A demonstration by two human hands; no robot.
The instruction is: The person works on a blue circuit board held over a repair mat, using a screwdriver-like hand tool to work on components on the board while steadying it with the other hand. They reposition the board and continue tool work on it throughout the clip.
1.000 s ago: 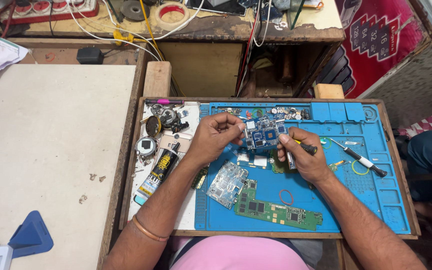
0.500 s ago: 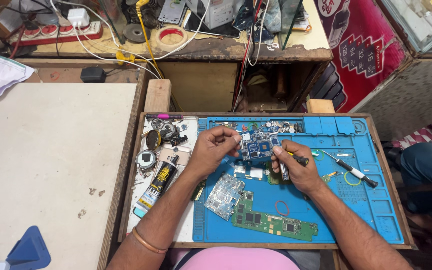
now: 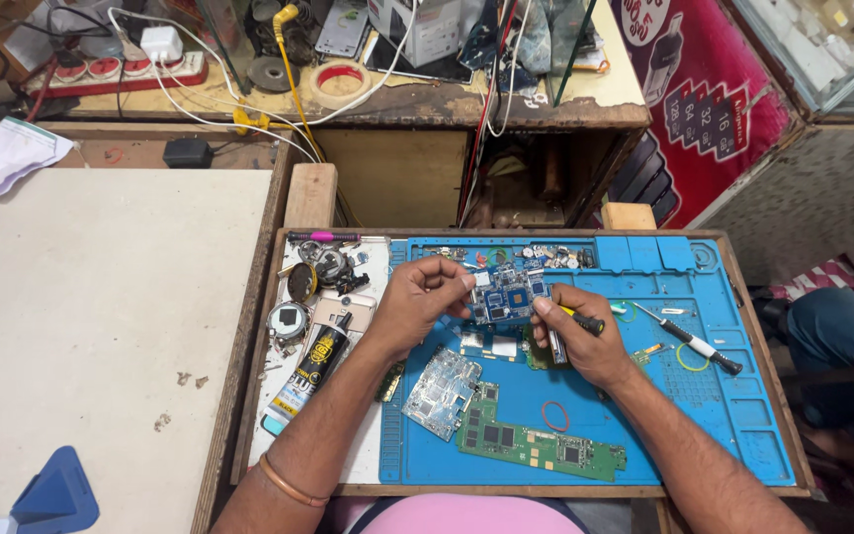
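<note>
My left hand (image 3: 420, 302) pinches the left edge of a small blue circuit board (image 3: 509, 294), held just above a blue work mat (image 3: 724, 396). My right hand (image 3: 585, 341) grips a screwdriver (image 3: 577, 321) with a black and yellow handle, its thumb touching the board's right edge. Below the hands lie a silver metal shield (image 3: 442, 393) and a long green circuit board (image 3: 536, 442). More small board pieces (image 3: 491, 343) lie right under the held board.
A black glue tube (image 3: 310, 371), round parts and a pink-handled tool (image 3: 323, 237) lie on the tray's left side. Another screwdriver (image 3: 699, 346) and rubber bands lie on the right. A white table (image 3: 91, 326) stands left. A cluttered shelf with cables is behind. Another person's knee (image 3: 837, 326) is at the right.
The view has tilted, so the tray sits lower in frame. Both hands stay on the blue board, with little change in their grip.
</note>
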